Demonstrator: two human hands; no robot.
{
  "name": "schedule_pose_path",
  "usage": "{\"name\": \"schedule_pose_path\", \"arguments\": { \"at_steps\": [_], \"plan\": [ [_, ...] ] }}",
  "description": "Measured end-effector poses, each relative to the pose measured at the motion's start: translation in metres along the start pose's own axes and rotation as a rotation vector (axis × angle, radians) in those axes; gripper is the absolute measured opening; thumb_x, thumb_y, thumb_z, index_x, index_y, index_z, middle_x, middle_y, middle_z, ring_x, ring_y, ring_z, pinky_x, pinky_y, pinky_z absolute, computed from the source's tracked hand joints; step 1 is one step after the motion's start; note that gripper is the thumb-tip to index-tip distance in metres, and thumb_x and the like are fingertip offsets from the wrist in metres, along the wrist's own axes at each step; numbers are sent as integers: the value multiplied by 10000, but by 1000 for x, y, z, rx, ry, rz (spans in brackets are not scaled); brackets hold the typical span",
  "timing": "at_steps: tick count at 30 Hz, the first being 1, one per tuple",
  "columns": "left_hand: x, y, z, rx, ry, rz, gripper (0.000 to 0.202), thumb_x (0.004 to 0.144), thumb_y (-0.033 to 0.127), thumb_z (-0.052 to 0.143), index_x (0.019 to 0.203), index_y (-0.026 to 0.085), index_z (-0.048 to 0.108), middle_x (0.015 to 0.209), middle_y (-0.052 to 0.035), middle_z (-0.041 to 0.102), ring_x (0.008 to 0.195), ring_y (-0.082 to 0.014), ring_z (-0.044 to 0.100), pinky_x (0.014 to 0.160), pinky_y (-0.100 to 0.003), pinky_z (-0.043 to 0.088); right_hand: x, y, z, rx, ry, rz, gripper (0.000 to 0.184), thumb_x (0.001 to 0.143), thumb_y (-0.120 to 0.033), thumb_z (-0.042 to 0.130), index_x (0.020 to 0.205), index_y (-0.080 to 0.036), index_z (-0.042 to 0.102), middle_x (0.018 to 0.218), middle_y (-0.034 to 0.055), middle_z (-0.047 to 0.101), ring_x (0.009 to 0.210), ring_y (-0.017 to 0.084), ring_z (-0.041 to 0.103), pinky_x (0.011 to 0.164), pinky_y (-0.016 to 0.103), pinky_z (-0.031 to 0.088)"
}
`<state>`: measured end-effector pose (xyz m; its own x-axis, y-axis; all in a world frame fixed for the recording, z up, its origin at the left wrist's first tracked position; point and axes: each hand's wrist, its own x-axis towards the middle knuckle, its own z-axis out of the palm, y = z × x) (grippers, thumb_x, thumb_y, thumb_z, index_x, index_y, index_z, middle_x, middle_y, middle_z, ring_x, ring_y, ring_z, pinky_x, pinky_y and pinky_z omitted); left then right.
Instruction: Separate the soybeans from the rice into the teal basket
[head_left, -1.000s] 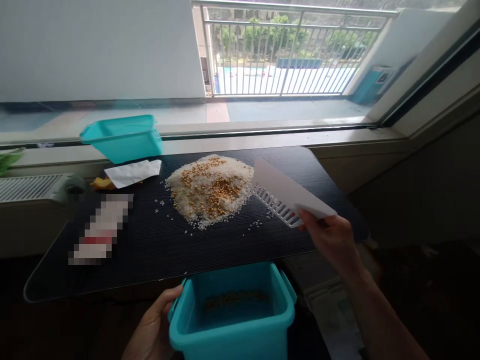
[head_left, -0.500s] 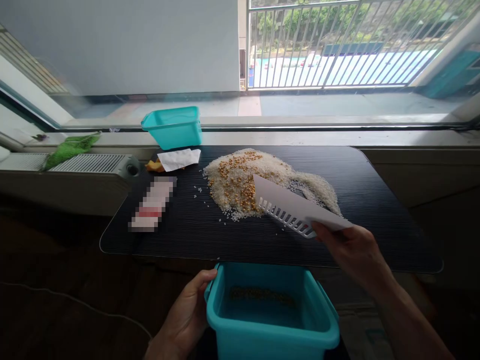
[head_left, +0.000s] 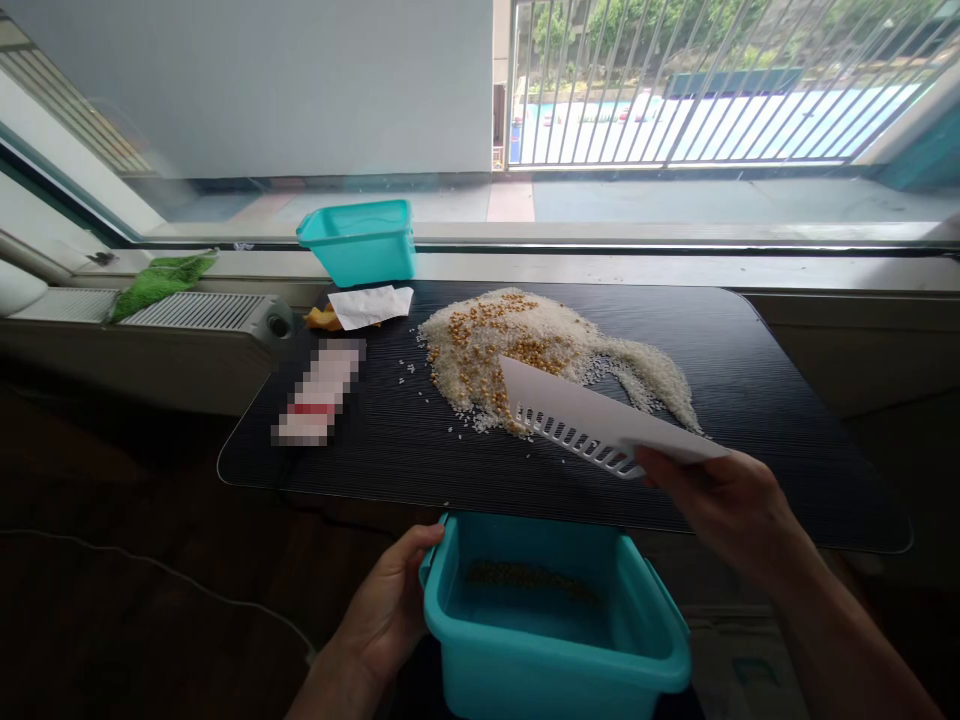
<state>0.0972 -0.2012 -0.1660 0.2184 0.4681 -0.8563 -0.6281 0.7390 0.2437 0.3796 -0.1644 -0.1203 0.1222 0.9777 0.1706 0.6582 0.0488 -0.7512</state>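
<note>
Apparently, the work is at an early stage, judged by how much is left on the black, wood-grained counter [head_left: 375, 440]. Across the centre of the frame, a broad heap of white rice-like grains and round golden seeds [head_left: 480, 340] is left largely mixed, with stray grains scattered along its near edge. Toward the right of the frame, a curved trail of nearly all-white grains [head_left: 664, 375] is joined to the heap. At bottom centre, only a thin, dim band of small yellowish pieces [head_left: 525, 577] can be seen on the floor of the deep turquoise plastic bin [head_left: 555, 675]. By the left hand [head_left: 382, 615], that bin is gripped at its left rim, thumb uppermost, fingers mostly hidden. By the right hand [head_left: 720, 500], at lower right, the end of a white plastic scoop with a slotted lower edge [head_left: 600, 405] is pinched; its far tip is held at the heap's near side, though whether the heap is touched, or anything carried, cannot be told.
</note>
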Motion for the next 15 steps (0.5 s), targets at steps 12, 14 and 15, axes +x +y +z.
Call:
{"name": "schedule_pose_path", "arguments": {
  "at_steps": [12,14,15],
  "plan": [
    [-2,0,0,14,-49,-11,104,778,133,578,711,99,650,590,-43,662,531,-140,612,645,-271,520,-16,8,-13,-41,27,111,205,648,-430,664,529,-267,699,494,-20,689,540,229,683,483,281,547],
    [-1,0,-1,8,-48,-12,105,777,133,581,698,102,642,570,-31,647,499,-123,585,611,-257,509,-16,7,-14,-65,26,120,224,653,-434,665,503,-270,691,476,-16,679,537,229,680,497,286,551],
    [-1,-1,-1,5,-49,-10,108,774,131,584,682,107,635,562,-26,640,491,-117,576,592,-249,502,-15,6,-14,-73,16,125,225,655,-431,664,504,-267,694,483,-13,684,534,227,679,490,283,548]
  ]
}}
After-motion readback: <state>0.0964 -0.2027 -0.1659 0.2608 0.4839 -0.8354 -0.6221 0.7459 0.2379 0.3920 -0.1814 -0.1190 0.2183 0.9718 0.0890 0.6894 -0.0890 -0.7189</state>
